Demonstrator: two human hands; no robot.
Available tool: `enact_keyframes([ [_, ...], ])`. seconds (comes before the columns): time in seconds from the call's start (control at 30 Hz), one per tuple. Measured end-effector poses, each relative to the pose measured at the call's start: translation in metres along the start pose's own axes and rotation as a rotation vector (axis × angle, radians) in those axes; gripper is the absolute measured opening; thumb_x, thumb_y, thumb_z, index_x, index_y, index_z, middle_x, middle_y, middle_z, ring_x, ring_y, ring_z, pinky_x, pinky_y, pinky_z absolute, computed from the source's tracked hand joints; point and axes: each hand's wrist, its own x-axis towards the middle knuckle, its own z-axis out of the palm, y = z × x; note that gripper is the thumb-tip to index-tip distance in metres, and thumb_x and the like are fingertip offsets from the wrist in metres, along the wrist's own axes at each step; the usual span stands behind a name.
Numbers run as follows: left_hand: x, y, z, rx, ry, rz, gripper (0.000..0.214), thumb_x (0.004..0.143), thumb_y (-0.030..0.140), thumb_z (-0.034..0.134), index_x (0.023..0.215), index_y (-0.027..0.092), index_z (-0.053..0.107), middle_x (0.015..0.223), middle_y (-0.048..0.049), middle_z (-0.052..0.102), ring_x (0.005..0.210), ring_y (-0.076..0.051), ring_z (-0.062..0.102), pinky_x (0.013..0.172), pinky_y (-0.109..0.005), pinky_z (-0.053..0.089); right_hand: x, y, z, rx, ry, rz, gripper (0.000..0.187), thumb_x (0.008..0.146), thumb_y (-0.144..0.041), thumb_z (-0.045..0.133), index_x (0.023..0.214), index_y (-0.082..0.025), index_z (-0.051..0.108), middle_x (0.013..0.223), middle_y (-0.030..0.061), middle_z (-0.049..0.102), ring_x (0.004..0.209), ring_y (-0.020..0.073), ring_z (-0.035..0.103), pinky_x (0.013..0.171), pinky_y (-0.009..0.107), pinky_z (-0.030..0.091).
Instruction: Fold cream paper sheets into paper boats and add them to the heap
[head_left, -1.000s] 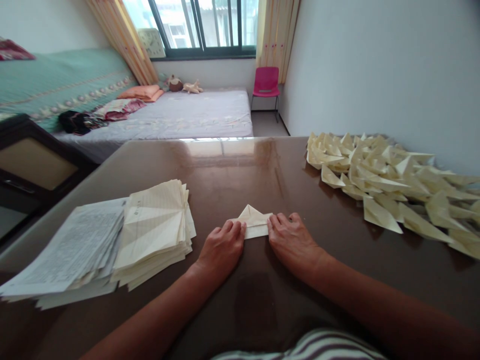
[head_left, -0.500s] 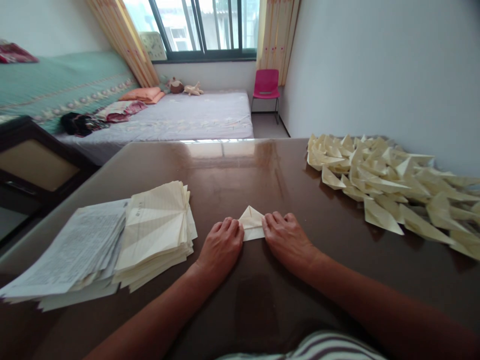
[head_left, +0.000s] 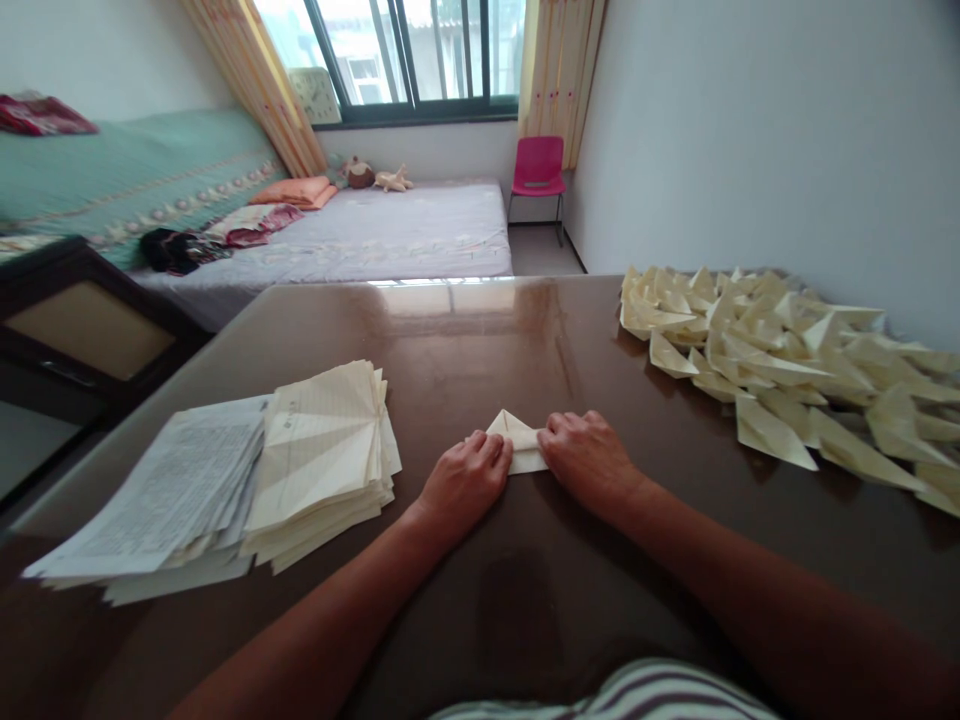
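Mid-frame, I see a cream folded paper [head_left: 526,440], peaked above a flat band. The left hand [head_left: 466,480] and right hand [head_left: 592,456] grasp its ends.

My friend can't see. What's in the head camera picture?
A person's left hand and right hand hold a small, pointed, cream folded paper on a shiny brown table. White printed paper sheets and creased cream sheets lie stacked left; cream folded-paper shapes are heaped right.
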Motion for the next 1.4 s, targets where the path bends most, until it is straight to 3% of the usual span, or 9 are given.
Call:
enact_keyframes([
  [0.23,0.001,-0.001,-0.002,0.011,0.014,-0.015,0.029,0.092,0.015,0.046,0.12,0.01,0.052,0.1,-0.0099,0.06,0.091,-0.022,0.055,0.068,-0.031,0.05,0.004,0.005,0.008,0.014,0.073,-0.023,0.023,0.093,-0.021,0.045,0.085,-0.017,0.066,0.087,0.0096,0.066,0.08,0.0213,0.059,0.071,0.035,0.028],
  [0.43,0.002,-0.006,0.002,-0.065,0.063,-0.08,0.023,0.093,0.021,0.048,0.114,0.018,0.056,0.097,-0.006,0.061,0.089,-0.019,0.054,0.067,-0.028,0.048,0.006,0.01,0.01,0.024,0.137,-0.106,0.017,0.09,-0.019,0.049,0.084,-0.017,0.065,0.087,0.0077,0.066,0.084,0.0205,0.057,0.075,0.036,0.027],
  [0.6,0.005,-0.015,0.011,-0.274,0.181,-0.18,0.021,0.095,0.03,0.045,0.099,0.022,0.064,0.105,-0.0051,0.062,0.1,-0.018,0.052,0.084,-0.03,0.048,0.009,0.014,0.014,0.036,0.161,-0.201,0.019,0.092,-0.02,0.047,0.089,-0.017,0.066,0.09,0.0072,0.066,0.085,0.0189,0.056,0.079,0.035,0.027],
  [0.7,0.006,-0.019,0.016,-0.335,0.198,-0.259,0.03,0.092,0.037,0.05,0.116,0.022,0.059,0.126,-0.0075,0.056,0.119,-0.023,0.045,0.096,-0.039,0.045,0.009,0.015,0.015,0.05,0.156,-0.275,0.02,0.093,-0.021,0.047,0.095,-0.018,0.066,0.096,0.0071,0.066,0.088,0.0181,0.056,0.08,0.034,0.028],
  [0.8,0.005,-0.021,0.017,-0.342,0.125,-0.283,0.046,0.091,0.04,0.052,0.132,0.02,0.048,0.131,-0.0098,0.054,0.123,-0.025,0.044,0.097,-0.043,0.044,0.01,0.015,0.015,0.082,0.131,-0.261,0.021,0.095,-0.025,0.046,0.094,-0.019,0.066,0.098,0.006,0.066,0.09,0.0175,0.056,0.077,0.031,0.03],
  [1.0,0.004,-0.022,0.014,-0.469,0.116,-0.278,0.048,0.087,0.034,0.059,0.132,0.021,0.048,0.125,-0.0081,0.056,0.117,-0.023,0.048,0.099,-0.042,0.044,0.013,0.02,0.015,0.203,0.093,-0.061,0.029,0.096,-0.038,0.043,0.087,-0.021,0.065,0.093,0.0026,0.065,0.084,0.0146,0.058,0.067,0.026,0.032],
  [1.17,0.006,-0.02,0.015,-0.657,0.181,-0.33,0.049,0.085,0.026,0.059,0.133,0.025,0.047,0.123,-0.006,0.051,0.108,-0.018,0.054,0.095,-0.034,0.047,0.014,0.025,0.023,0.405,0.084,0.056,0.021,0.089,-0.042,0.055,0.099,-0.025,0.062,0.095,-0.001,0.064,0.08,0.0128,0.06,0.062,0.024,0.034],
  [1.3,0.007,-0.019,0.011,-0.785,0.183,-0.392,0.043,0.084,0.021,0.059,0.126,0.027,0.054,0.106,-0.002,0.055,0.081,-0.012,0.057,0.08,-0.027,0.05,0.016,0.03,0.033,0.559,0.144,0.074,0.029,0.083,-0.038,0.063,0.109,-0.026,0.059,0.102,-0.0004,0.062,0.078,0.0122,0.059,0.063,0.023,0.037],
  [1.4,0.008,-0.021,0.01,-0.907,0.242,-0.391,0.029,0.085,0.02,0.057,0.113,0.027,0.062,0.092,0.0009,0.056,0.07,-0.009,0.053,0.072,-0.023,0.049,0.02,0.036,0.036,0.674,0.157,0.027,0.028,0.078,-0.041,0.067,0.1,-0.023,0.064,0.094,0.0008,0.062,0.076,0.013,0.056,0.065,0.024,0.04],
])
